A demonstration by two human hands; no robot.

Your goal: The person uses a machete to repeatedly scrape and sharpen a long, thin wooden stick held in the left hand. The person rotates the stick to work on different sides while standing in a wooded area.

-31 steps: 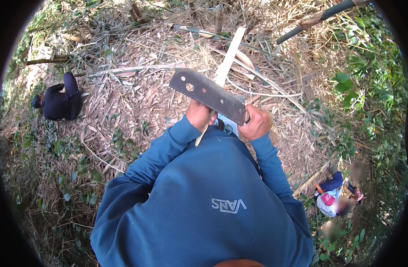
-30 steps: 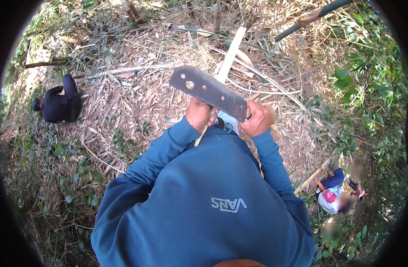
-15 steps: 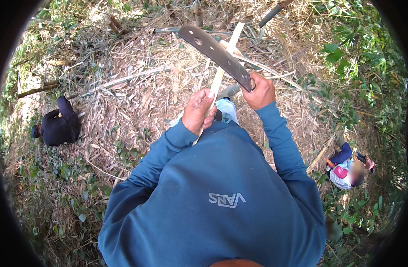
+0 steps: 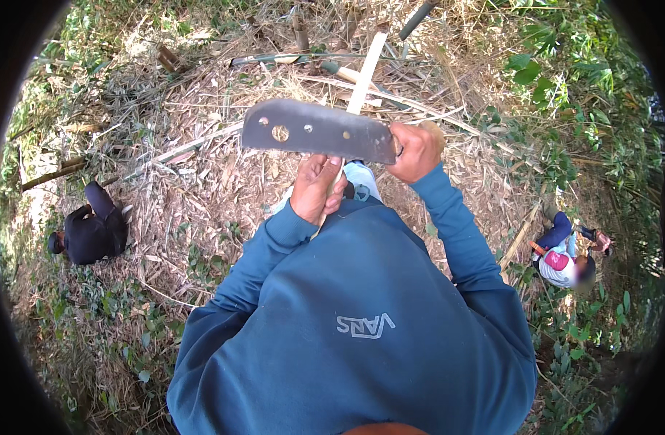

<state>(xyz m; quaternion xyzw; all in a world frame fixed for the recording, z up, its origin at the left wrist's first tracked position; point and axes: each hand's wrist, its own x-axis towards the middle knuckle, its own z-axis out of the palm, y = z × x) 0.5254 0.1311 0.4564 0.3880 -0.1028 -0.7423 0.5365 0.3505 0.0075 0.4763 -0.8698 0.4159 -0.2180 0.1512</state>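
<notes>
My left hand (image 4: pixel 319 188) is closed round a pale, flat split bamboo strip (image 4: pixel 366 72), which slants away from me, up and to the right. In my right hand (image 4: pixel 417 151) is the handle of a machete, hidden by my fingers. The broad dark blade (image 4: pixel 314 133) has several holes, shows its flat side and points left. It lies across the strip just beyond my left thumb and hides part of it; whether blade and strip touch, I cannot tell.
Dry leaves and split bamboo pieces (image 4: pixel 202 141) cover the ground. A person in dark clothes (image 4: pixel 95 232) crouches at the left; another, in a light top (image 4: pixel 559 267), sits at the right. Cut stumps (image 4: pixel 300 32) stand ahead, and green plants (image 4: pixel 535 76) grow at the right.
The machete blade has swung nearer to me and turned its flat side up, now lying almost level across the strip just past my left hand. My left hand keeps its hold.
</notes>
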